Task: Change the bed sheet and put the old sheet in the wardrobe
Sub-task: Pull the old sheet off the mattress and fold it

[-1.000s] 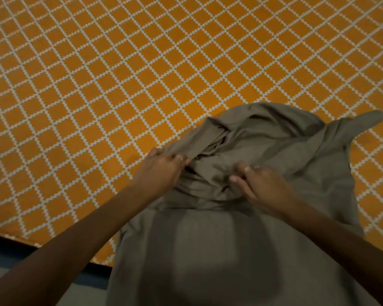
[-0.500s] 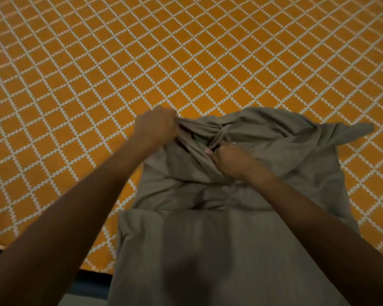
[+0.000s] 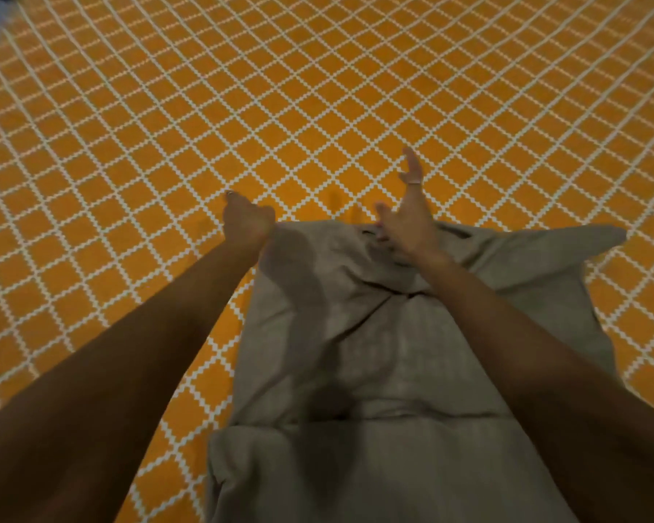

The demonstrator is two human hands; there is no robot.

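1. No writing shows anywhere; the orange sheet (image 3: pixel 318 88) carries only a white diamond lattice.
2. The grey sheet (image 3: pixel 374 352) lies on it, long axis running near to far, a loose corner pointing right.
3. Since a second ago both arms have stretched farther out, and the bunched far end is now spread flatter.
4. Left hand (image 3: pixel 248 220) grips the far left corner, fingers curled.
5. Right hand (image 3: pixel 408 220) is at the far edge, fingers straight and spread, holding nothing I can see.

Bare forearms, ring on right hand (image 3: pixel 412 224)
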